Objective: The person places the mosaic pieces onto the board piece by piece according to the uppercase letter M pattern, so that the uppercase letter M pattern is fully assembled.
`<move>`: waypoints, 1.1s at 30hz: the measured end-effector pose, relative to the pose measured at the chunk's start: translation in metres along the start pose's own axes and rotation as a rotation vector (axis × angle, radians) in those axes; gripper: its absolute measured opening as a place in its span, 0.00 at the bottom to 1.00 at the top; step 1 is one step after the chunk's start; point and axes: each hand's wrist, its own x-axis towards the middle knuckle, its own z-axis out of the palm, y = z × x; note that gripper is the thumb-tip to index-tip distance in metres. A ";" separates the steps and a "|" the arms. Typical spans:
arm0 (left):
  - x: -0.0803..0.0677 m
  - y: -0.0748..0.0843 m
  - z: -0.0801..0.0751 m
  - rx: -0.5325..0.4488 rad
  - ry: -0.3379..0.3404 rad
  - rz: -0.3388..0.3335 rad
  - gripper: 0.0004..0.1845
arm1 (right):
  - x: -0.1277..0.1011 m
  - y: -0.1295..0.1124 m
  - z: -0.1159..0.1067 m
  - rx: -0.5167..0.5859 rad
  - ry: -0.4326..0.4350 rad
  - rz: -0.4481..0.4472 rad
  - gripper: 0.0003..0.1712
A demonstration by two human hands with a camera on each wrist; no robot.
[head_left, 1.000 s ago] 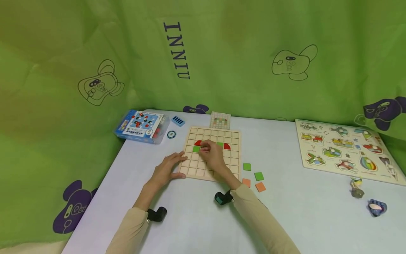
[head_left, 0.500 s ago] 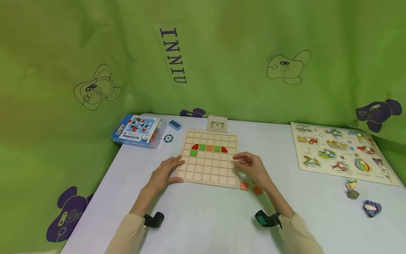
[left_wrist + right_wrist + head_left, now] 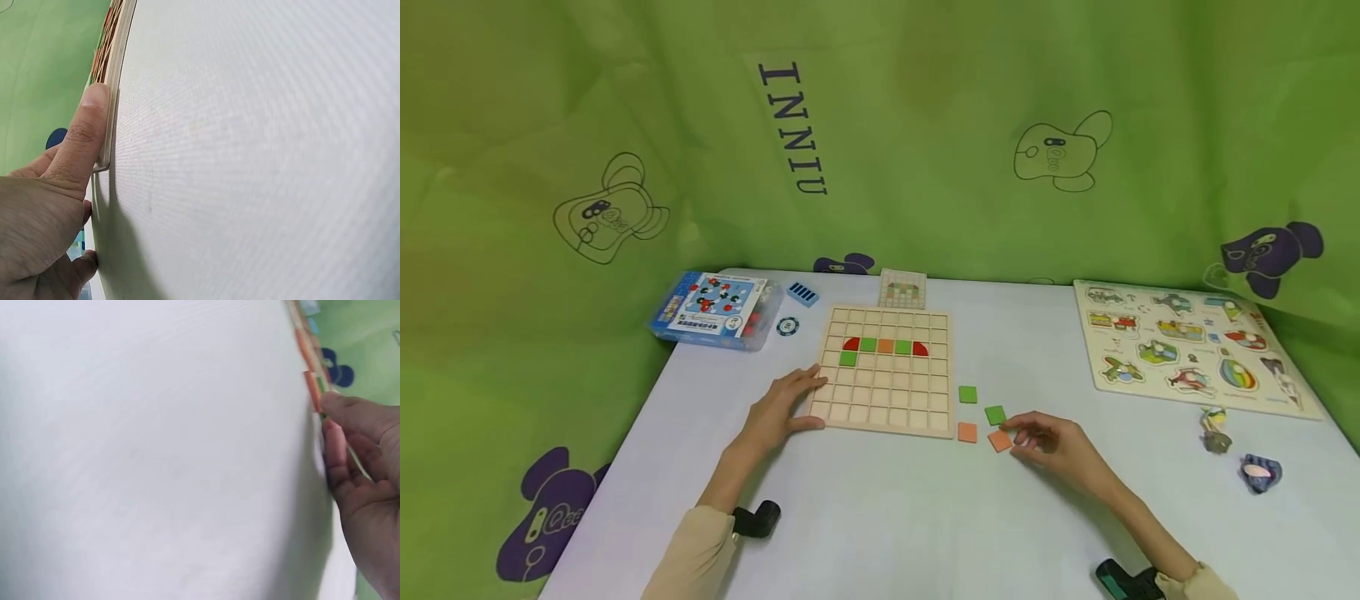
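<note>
Nearest, on the pale blue tabletop [image 3: 865, 517], two arms in beige sleeves reach forward, each with a dark wrist-worn camera. To the right, the right hand [image 3: 1056, 446] lies low on the table with its fingers loosely curled, and its fingertips touch the near edge of a loose orange square tile [image 3: 1000, 441]; whether it pinches the tile or only touches it I cannot tell, and the right wrist view is too blurred to settle it, showing only fingers [image 3: 340, 450] beside orange edges. Just beside that tile lie a second orange square tile [image 3: 967, 432], a green square tile [image 3: 996, 414] and, a little farther, another green square tile [image 3: 967, 394], all off the board to its right. To the left, the left hand [image 3: 782, 408] rests flat with straight fingers against the near left corner of the pale wooden grid board [image 3: 887, 392]; the left wrist view shows the thumb [image 3: 84, 134] pressed along the board's edge, gripping nothing. On the board's far rows sit a red quarter-round, green, orange, green and red quarter-round pieces in a line, with one green square below the left end. Beyond the board stands a small pattern card [image 3: 902, 289]. Farther left lie a round chip, a blue ridged block [image 3: 802, 293] and a blue clear-lidded game box [image 3: 715, 308]. Far right lies a wooden picture puzzle of vehicles [image 3: 1187, 354], two small loose pieces near it. Green printed cloth [image 3: 925, 125] hangs behind.
</note>
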 end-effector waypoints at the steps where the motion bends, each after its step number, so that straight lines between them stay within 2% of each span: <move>1: 0.000 0.000 0.000 0.000 -0.002 -0.005 0.38 | -0.001 0.002 0.001 -0.006 0.000 -0.007 0.17; 5: 0.001 -0.001 0.000 0.003 0.002 0.004 0.38 | 0.000 0.006 0.003 -0.028 0.013 -0.015 0.16; 10: 0.000 -0.002 0.001 -0.005 0.008 0.017 0.37 | 0.001 0.001 0.006 -0.072 0.060 0.024 0.15; 16: -0.001 -0.001 0.000 -0.002 0.008 0.009 0.38 | 0.012 -0.016 0.019 0.021 0.199 0.055 0.18; 19: -0.001 0.000 0.000 -0.003 0.008 0.005 0.37 | 0.023 -0.025 0.031 0.077 0.261 0.086 0.17; 22: -0.001 0.000 0.001 0.001 0.009 0.002 0.37 | 0.038 -0.032 0.044 0.140 0.286 0.128 0.17; 33: -0.002 0.002 0.000 0.021 0.007 -0.008 0.37 | 0.099 -0.042 0.102 0.287 0.285 0.216 0.15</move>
